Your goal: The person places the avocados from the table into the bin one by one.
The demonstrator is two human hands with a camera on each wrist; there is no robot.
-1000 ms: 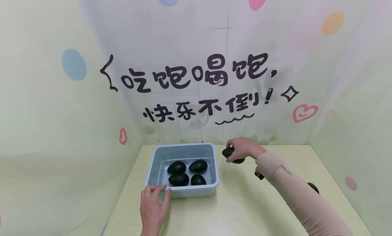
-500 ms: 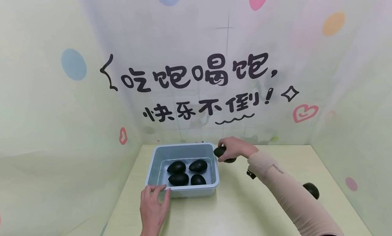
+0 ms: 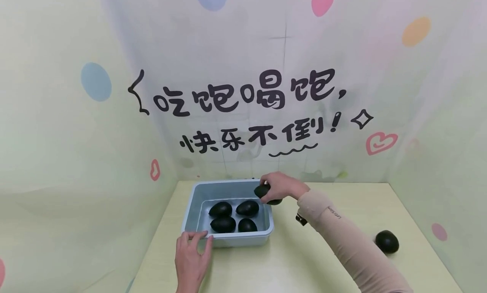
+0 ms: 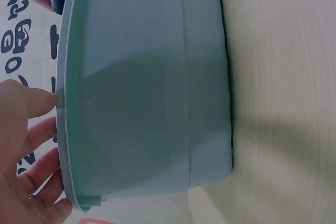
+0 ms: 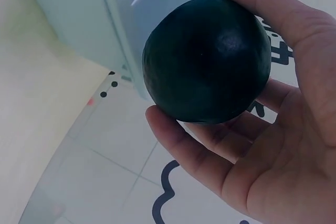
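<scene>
In the head view a pale blue-grey plastic bin [image 3: 243, 241] stands on the table. Several dark, egg-shaped avocados [image 3: 222, 225] lie on its floor. My right hand [image 3: 284, 185] holds another avocado [image 3: 261, 190] over the bin's right rim. The right wrist view shows this avocado [image 5: 207, 61] gripped between thumb and fingers. At the bin's front left corner my left hand [image 3: 192, 259] rests its fingertips on the rim. In the left wrist view the fingers [image 4: 39, 169] meet the rim's edge without curling over the outer wall.
One more avocado [image 3: 387, 242] lies on the pale wooden table [image 3: 304, 259], right of my sleeved right forearm [image 3: 342, 238]. A printed cloth backdrop [image 3: 243, 128] with dark lettering closes off the back and both sides.
My right hand has moved left with its avocado, from beside the bin to over its right rim. The avocado on the right has come out from behind the forearm. The left hand stays put.
</scene>
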